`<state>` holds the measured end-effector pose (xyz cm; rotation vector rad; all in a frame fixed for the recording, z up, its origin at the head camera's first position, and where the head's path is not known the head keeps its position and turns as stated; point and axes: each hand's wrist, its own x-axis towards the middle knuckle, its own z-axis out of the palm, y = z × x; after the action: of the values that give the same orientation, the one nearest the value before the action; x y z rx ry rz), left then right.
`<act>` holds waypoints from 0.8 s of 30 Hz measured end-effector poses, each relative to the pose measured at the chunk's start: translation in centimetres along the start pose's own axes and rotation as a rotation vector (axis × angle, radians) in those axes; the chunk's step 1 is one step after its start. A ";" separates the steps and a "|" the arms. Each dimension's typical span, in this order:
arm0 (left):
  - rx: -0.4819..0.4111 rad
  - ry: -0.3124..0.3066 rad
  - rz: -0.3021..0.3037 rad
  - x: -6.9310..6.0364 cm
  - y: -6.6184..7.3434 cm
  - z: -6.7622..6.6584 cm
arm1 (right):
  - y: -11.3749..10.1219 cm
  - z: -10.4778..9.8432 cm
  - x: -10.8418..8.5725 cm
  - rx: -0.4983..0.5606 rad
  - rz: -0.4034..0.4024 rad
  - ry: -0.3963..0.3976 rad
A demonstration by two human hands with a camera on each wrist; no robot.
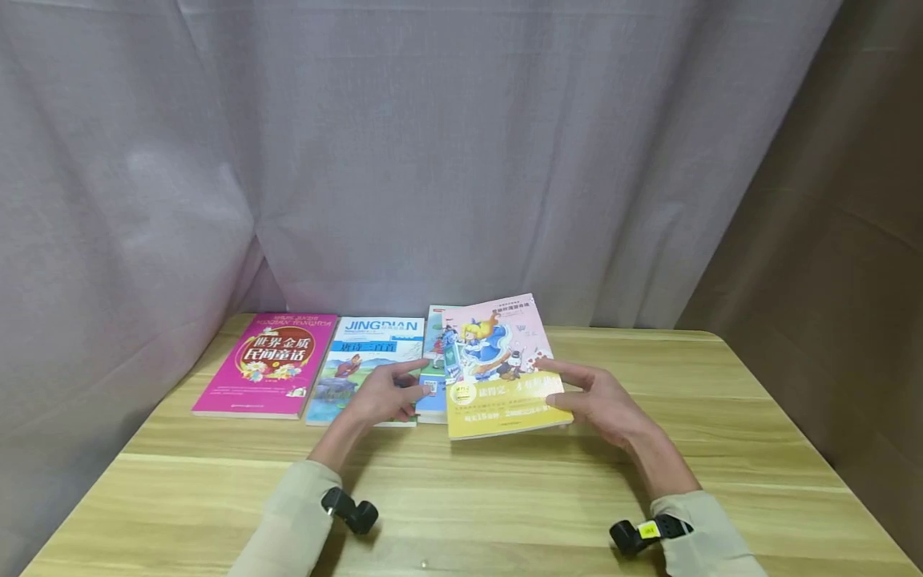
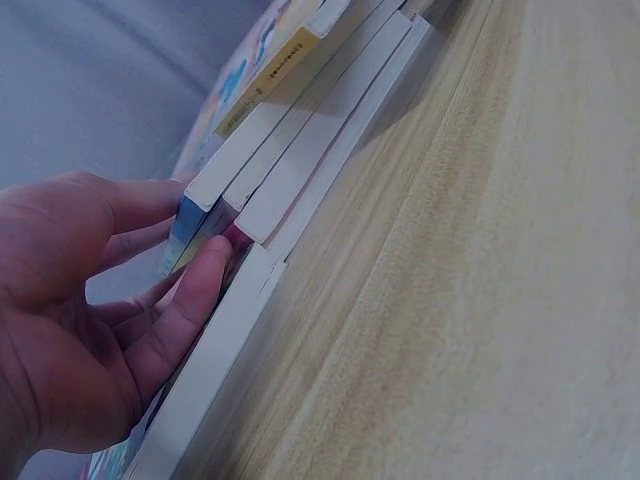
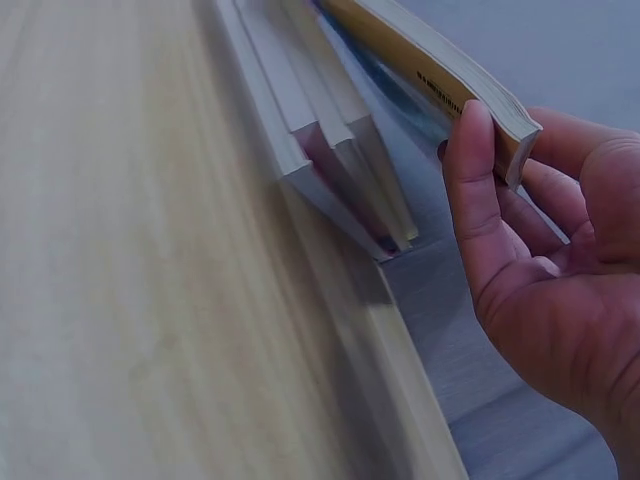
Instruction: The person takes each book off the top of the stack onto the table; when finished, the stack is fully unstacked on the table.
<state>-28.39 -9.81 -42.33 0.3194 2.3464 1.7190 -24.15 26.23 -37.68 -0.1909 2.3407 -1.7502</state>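
My right hand (image 1: 602, 401) pinches the right edge of a pink and yellow storybook (image 1: 497, 328), thumb on one face and fingers on the other. In the right wrist view this book (image 3: 450, 75) is raised and tilted above a stack of books (image 3: 290, 110). The blue-covered book (image 1: 433, 401) on top of that stack is partly hidden by it. My left hand (image 1: 382, 394) is at the stack's left side, over a JINGDIAN book (image 1: 332, 401). In the left wrist view, its index finger and thumb (image 2: 205, 280) touch the stack's left edge near the blue corner (image 2: 188, 225).
A magenta book (image 1: 248, 393) lies flat at the far left, beside the JINGDIAN book. The wooden table (image 1: 505, 505) stretches out in front and to the right. Behind it hangs a grey curtain (image 1: 433, 160).
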 end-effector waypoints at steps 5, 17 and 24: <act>0.000 0.005 0.000 -0.2 0.1 0.0 | -0.4 -0.7 -0.1 -0.034 -0.070 0.003; -0.009 -0.011 0.014 -0.1 -0.2 -0.1 | -1.3 -4.8 -2.1 0.063 -0.158 0.057; -0.010 -0.006 0.009 0.0 -0.1 -0.1 | -1.7 -7.4 -3.1 0.134 -0.151 0.058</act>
<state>-28.40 -9.93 -42.45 0.3338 2.3356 1.7306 -23.01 33.35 -33.81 -0.3065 2.2913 -2.0015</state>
